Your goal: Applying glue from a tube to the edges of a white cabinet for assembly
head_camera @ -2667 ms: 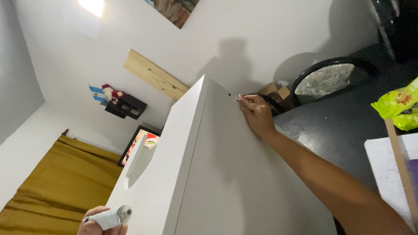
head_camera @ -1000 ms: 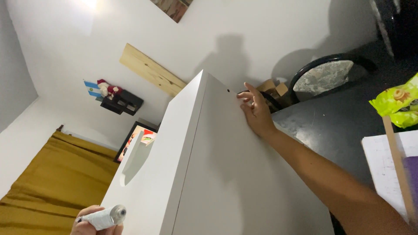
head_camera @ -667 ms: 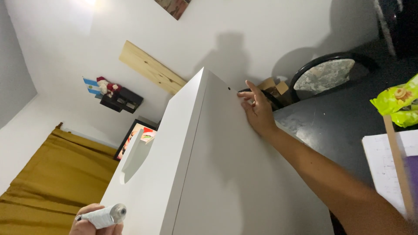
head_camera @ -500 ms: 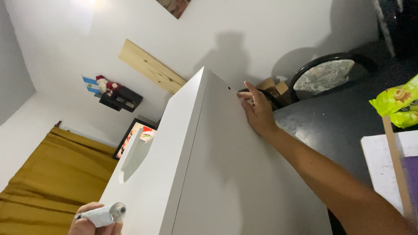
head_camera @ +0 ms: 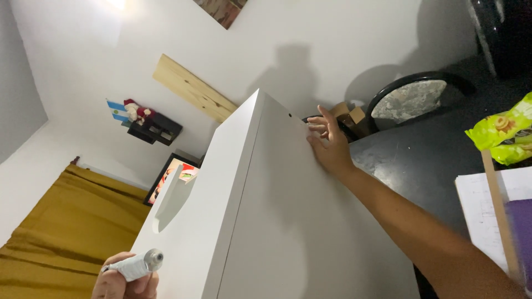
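A tall white cabinet panel (head_camera: pixel 288 221) fills the middle of the view, with a small dark hole near its far corner. My right hand (head_camera: pixel 330 145) rests on the panel's far edge by that corner, fingers spread, holding nothing I can see. My left hand (head_camera: pixel 124 282) sits at the bottom left, closed around a small white tube (head_camera: pixel 134 266) whose round end faces the camera.
A dark floor (head_camera: pixel 421 160) lies to the right with a round black-rimmed object (head_camera: pixel 413 99), small cardboard boxes (head_camera: pixel 349 116), a yellow-green snack bag (head_camera: pixel 501 135) and white paper (head_camera: pixel 482 213). A wooden plank (head_camera: pixel 191 91), dark wall shelf (head_camera: pixel 155 127) and mustard curtain (head_camera: pixel 61 227) are at left.
My right hand's fingers, earlier pinched at the panel's corner, have spread apart. The left hand with the tube has stayed in about the same place.
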